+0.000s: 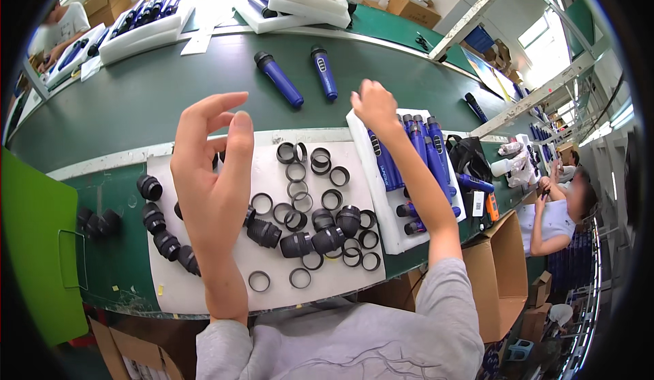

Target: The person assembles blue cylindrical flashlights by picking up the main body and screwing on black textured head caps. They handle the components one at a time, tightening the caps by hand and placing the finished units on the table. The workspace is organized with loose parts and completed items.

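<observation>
A: Left hand (pixel 212 159)?
B: Raised above the white sheet (pixel 337 285), thumb and fingers apart.
A: On the sheet?
B: Loose black rings (pixel 286 153) and ribbed dark collars (pixel 264 233), scattered.
A: Right hand (pixel 376 109)?
B: Fingers curled, near the foam tray's (pixel 390 231) far end; grip contents indeterminate.
A: Tray?
B: Blue handles (pixel 385 167), side by side.
A: Beyond?
B: Two blue microphones (pixel 279 80), lying apart on the green surface (pixel 170 94).

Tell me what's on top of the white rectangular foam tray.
On the tray lie blue cylindrical handles, some with dark ends, visible on both sides of the bare right forearm. What the forearm covers can't be seen, so their full number is unclear.
</observation>
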Available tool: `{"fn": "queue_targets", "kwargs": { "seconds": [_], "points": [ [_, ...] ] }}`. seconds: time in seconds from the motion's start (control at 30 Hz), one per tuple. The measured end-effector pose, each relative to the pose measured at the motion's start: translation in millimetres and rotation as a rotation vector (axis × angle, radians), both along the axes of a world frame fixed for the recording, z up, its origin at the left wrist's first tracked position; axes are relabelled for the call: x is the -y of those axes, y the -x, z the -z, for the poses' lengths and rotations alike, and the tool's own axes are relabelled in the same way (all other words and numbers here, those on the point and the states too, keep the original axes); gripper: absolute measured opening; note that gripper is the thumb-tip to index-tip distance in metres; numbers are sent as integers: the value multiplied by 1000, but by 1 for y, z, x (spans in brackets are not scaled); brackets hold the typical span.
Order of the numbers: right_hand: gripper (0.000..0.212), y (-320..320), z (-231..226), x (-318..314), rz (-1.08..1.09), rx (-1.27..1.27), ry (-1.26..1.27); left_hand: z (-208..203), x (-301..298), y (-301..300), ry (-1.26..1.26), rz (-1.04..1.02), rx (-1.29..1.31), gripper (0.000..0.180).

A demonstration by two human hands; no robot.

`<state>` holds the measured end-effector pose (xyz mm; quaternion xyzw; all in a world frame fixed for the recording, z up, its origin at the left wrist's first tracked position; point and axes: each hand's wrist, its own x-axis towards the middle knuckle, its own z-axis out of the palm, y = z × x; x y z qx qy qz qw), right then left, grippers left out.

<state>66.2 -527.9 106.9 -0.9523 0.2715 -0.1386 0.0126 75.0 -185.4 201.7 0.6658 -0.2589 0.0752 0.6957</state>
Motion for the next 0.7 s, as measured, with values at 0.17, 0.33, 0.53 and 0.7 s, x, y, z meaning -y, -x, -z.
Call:
{"fn": "queue_targets", "kwargs": {
  "seconds": [0.17, 0.33, 0.53, 0.7],
  "points": [
    [50, 97, 11, -5, -20, -241, -64, -1, 7, 5, -24, 74, -6, 29],
    [51, 109, 29, -8, 34, -91, -83, -1, 13, 16, -63, 122, 21, 30],
    [58, 91, 32, -19, 88, 24, -42, 7, 22, 15, -67, 299, -73, 31],
    [59, 90, 39, -18, 159, 36, -41, 9, 26, 21, -111, 299, -34, 31]
  ]
}}
